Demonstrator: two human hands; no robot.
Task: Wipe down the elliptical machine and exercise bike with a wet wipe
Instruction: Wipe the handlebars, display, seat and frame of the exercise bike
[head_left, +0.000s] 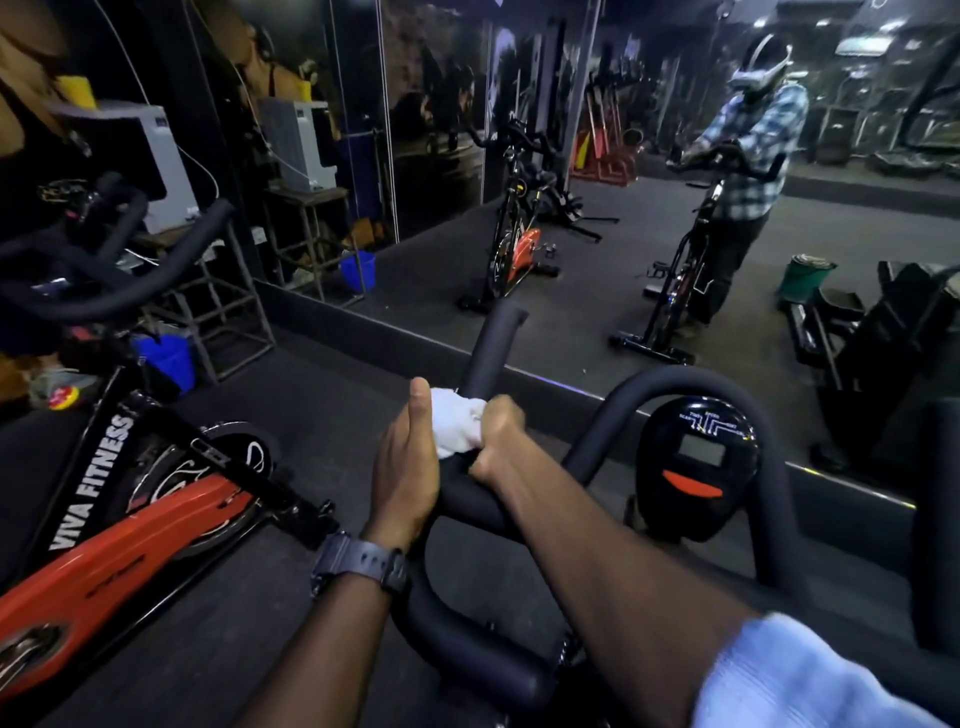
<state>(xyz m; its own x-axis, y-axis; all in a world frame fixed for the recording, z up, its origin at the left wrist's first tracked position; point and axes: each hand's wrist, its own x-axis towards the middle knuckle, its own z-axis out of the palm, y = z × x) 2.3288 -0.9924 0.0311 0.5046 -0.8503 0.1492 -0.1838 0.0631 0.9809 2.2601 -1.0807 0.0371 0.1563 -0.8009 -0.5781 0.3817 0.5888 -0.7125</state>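
Both hands are gripping the exercise bike's handlebar (467, 499) near centre: left hand (408, 467) is wrapping the bar, right hand (498, 436) is clutching the white wet wipe (457, 421) against it, fingertips probably tucked underneath.

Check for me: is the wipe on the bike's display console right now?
No, the white wipe is wrapped on the black handlebar, held between the left hand and right hand, apart from the console.
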